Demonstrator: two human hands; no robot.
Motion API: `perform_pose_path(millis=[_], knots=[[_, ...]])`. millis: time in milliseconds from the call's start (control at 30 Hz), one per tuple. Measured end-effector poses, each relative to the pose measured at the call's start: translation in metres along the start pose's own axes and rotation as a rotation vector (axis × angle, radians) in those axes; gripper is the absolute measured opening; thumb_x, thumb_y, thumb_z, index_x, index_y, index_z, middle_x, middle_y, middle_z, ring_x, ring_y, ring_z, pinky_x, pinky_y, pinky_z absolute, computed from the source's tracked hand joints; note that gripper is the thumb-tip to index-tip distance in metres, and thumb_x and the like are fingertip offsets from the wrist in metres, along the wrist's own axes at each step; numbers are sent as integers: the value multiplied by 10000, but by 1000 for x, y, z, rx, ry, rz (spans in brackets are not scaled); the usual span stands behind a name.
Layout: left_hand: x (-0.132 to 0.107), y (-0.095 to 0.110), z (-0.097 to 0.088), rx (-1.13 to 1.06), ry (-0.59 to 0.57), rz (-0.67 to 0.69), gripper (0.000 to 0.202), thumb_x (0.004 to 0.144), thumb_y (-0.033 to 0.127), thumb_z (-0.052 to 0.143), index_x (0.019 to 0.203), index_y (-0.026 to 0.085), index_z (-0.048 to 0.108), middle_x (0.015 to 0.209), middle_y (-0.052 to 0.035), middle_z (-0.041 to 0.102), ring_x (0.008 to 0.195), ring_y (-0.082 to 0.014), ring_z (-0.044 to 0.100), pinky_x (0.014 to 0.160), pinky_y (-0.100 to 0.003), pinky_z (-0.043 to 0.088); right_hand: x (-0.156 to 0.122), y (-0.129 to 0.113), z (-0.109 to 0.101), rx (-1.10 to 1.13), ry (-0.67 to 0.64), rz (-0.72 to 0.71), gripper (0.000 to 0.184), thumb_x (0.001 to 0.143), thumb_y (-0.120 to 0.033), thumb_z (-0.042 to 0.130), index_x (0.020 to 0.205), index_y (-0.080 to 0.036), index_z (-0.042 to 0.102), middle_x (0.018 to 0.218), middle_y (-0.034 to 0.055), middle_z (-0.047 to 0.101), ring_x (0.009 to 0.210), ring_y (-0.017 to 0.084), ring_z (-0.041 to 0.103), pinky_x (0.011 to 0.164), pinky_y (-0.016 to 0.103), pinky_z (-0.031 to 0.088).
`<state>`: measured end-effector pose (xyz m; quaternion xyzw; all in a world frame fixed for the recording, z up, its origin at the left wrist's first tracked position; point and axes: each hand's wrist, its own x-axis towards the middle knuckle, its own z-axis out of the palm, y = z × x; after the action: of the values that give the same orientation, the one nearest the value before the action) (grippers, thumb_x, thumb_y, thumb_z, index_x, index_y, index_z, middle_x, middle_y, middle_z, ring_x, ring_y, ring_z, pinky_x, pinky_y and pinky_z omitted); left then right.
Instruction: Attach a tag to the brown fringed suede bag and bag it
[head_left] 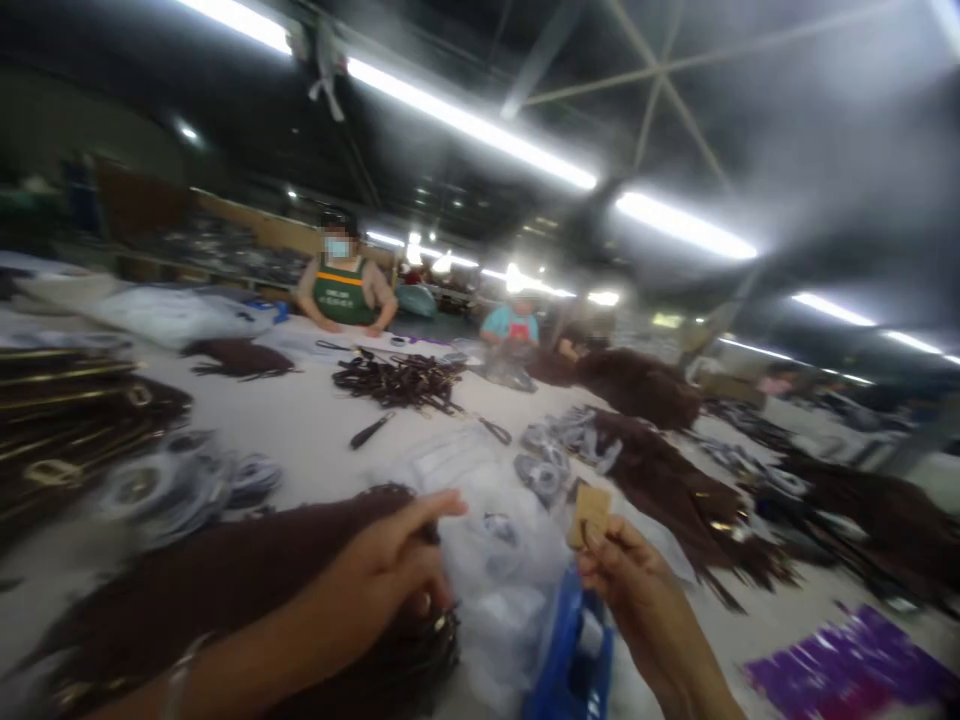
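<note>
My left hand (390, 580) rests on a heap of dark brown straps (225, 590), its fingers curled around the straps' end beside a clear plastic bag (495, 560), the index finger stretched out. My right hand (626, 580) is raised and pinches a small tan card tag (590, 513) between thumb and fingers. A blue holder (570, 660) sits just below it. The view is motion-blurred.
A long white table (315, 420) carries more brown strap piles (637, 385), a black strap pile (401, 380), bagged metal parts (187, 485), scissors (371, 430) and purple packets (847, 670). Two people sit at the far end (345, 285).
</note>
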<state>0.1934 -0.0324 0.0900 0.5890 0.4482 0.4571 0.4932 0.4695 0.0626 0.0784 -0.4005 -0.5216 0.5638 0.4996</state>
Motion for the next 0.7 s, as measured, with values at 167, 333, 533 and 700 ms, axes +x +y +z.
perform_pose_path(millis=[167, 333, 533, 700], knots=[[-12, -16, 1, -504, -323, -133, 669, 685, 192, 711, 1317, 201, 492, 937, -77, 678, 615, -169, 665, 562, -262, 510, -20, 1, 108, 97, -349, 125, 261, 780, -361, 778, 891, -195, 610, 736, -21, 630, 629, 97, 594, 576, 192, 503], [-68, -32, -34, -393, -18, -244, 243, 804, 331, 566, 927, 124, 604, 640, -28, 630, 375, -95, 528, 369, -163, 370, -21, 21, 164, 98, -303, 140, 326, 728, -369, 821, 896, -197, 602, 767, -22, 638, 645, 107, 604, 581, 199, 507], [-136, -42, -90, 289, 338, -296, 263, 909, 349, 426, 845, 166, 604, 674, -32, 653, 414, -121, 545, 384, -195, 307, -15, 61, 204, -170, -449, 154, 344, 824, -476, 671, 976, -174, 602, 760, 10, 625, 602, 129, 560, 527, 242, 471], [-163, -59, -112, 1049, 347, -102, 136, 847, 138, 511, 838, 197, 633, 810, -66, 710, 774, -251, 673, 644, -299, 448, -28, 68, 241, -874, -351, -405, 513, 826, -522, 551, 1221, -193, 554, 1194, 134, 631, 893, 272, 645, 775, 419, 529]])
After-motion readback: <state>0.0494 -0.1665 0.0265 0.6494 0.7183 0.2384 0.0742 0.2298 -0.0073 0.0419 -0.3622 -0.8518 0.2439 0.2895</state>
